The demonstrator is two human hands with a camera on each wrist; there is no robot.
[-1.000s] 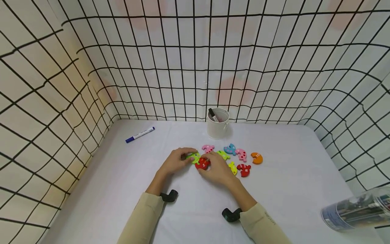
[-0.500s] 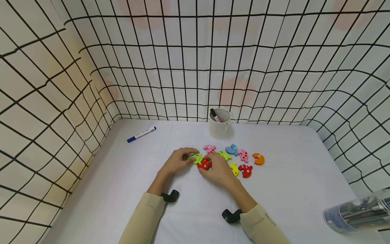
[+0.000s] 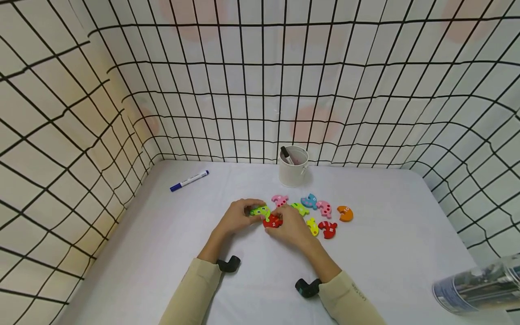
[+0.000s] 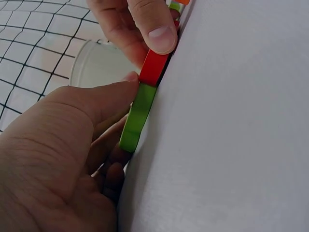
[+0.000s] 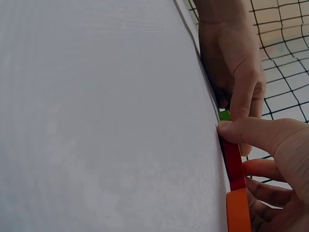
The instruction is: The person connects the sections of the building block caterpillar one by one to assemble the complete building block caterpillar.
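The left hand [image 3: 236, 217] pinches a green piece with a painted face [image 3: 260, 211] between thumb and fingers. Against its lower right edge lies a red piece marked 2 [image 3: 272, 221], which the right hand [image 3: 289, 225] grips by thumb and fingers. In the left wrist view the green piece [image 4: 138, 116] and red piece [image 4: 154, 65] meet edge to edge at the table surface. The right wrist view has the right thumb on the red piece [image 5: 233, 162], with an orange piece [image 5: 238, 210] in line of sight beside it.
Right of the hands lie pink [image 3: 324, 208], blue [image 3: 309, 201], yellow [image 3: 312, 226], red [image 3: 328, 229] and orange [image 3: 345, 213] pieces. Behind them stands a white bucket [image 3: 291, 175] holding a marker. A blue-capped marker [image 3: 189, 181] is at left, a clear container [image 3: 467, 289] at right.
The left fingers have shifted slightly on the green piece, and more of its painted face shows. The right hand keeps its grip on the red piece.
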